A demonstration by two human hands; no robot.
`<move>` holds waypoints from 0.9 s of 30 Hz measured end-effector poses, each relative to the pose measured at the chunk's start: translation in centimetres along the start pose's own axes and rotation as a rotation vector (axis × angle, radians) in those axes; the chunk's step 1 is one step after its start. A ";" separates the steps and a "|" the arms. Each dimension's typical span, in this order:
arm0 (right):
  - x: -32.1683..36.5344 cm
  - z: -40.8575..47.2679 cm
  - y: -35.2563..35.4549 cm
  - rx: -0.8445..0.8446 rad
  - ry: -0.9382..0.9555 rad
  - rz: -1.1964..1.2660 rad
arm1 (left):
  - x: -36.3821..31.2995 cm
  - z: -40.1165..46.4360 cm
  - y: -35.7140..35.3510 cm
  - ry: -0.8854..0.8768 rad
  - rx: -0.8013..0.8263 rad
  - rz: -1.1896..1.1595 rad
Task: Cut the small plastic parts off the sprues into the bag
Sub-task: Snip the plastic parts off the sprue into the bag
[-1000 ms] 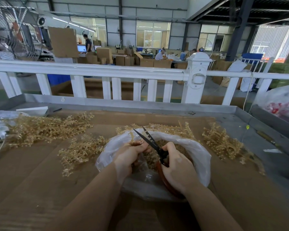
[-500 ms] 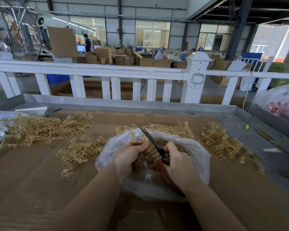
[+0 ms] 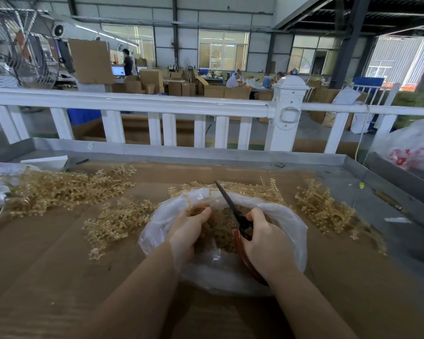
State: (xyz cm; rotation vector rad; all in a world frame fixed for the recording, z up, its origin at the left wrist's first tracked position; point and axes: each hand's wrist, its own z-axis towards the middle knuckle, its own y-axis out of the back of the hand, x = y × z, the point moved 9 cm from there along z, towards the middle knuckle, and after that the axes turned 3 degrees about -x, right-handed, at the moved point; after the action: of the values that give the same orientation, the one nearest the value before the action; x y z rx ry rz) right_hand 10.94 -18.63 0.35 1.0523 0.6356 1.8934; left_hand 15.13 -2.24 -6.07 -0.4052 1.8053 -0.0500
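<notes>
R hand (image 3: 267,243) grips the red handles of the scissors (image 3: 231,211), blades together, tips pointing to upper centre; L hand (image 3: 190,228) pinches a sprue (image 3: 190,204) at fingertips, just left of the blades, over the open bag (image 3: 291,223) at frame centre; cut parts (image 3: 220,231) lie inside; loose sprue piles (image 3: 59,189) left & right on cardboard; 1 s ago blades were apart, now closed.

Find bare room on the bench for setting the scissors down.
Free: brown cardboard nearside left, below the small sprue pile; also nearside right, right of the clear plastic bag. Crowded: far strip, with golden sprue heaps either side.
</notes>
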 end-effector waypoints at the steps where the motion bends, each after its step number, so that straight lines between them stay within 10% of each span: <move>1: -0.1 -0.1 0.1 -0.017 -0.010 -0.007 | 0.2 0.1 0.2 -0.011 -0.020 -0.019; 15: 1.1 -1.4 -0.1 -0.126 0.098 0.105 | 0.8 0.4 2.0 -0.087 -0.237 -0.199; 27: 0.9 -1.7 -0.4 -0.115 0.092 0.142 | 0.3 -1.0 1.4 -0.103 -0.117 -0.297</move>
State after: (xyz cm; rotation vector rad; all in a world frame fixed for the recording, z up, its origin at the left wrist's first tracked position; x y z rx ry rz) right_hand 9.41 -17.72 -0.41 0.9630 0.5087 2.0858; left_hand 13.83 -1.20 -6.40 -0.7446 1.6396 -0.1293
